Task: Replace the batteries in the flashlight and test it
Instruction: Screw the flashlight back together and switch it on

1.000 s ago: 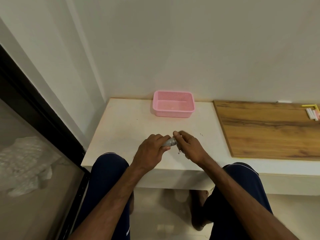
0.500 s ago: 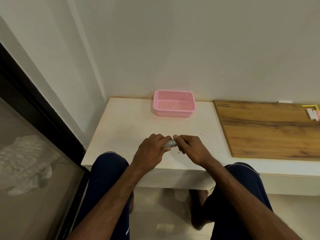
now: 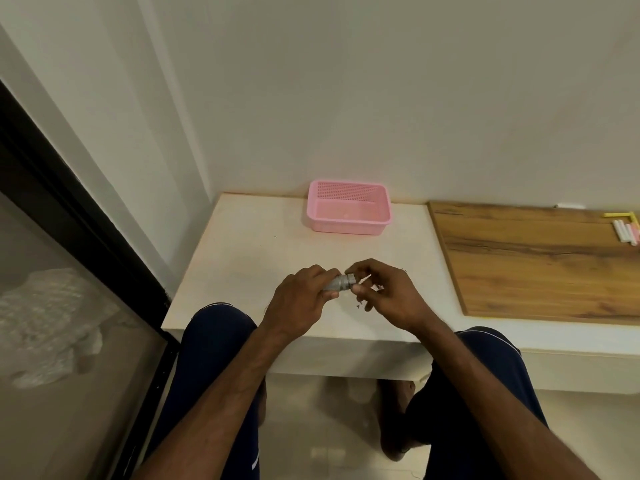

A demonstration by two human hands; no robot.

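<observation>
A small silver flashlight (image 3: 338, 283) lies sideways between both hands, just above the white table (image 3: 249, 258) near its front edge. My left hand (image 3: 300, 301) wraps its fingers around the flashlight's body, hiding most of it. My right hand (image 3: 384, 295) pinches the exposed right end of the flashlight with thumb and fingertips. A thin dark strap or cord hangs below my right hand. No loose batteries are visible.
A pink perforated basket (image 3: 349, 226) stands at the back of the table by the wall. A wooden board (image 3: 540, 261) covers the surface to the right, with chalk sticks (image 3: 626, 231) at its far corner. A black-framed glass door (image 3: 69, 216) runs along the left.
My right hand has shifted its fingers on the flashlight's right end, and more of that end now shows between the hands. The left hand keeps its grip in the same spot.
</observation>
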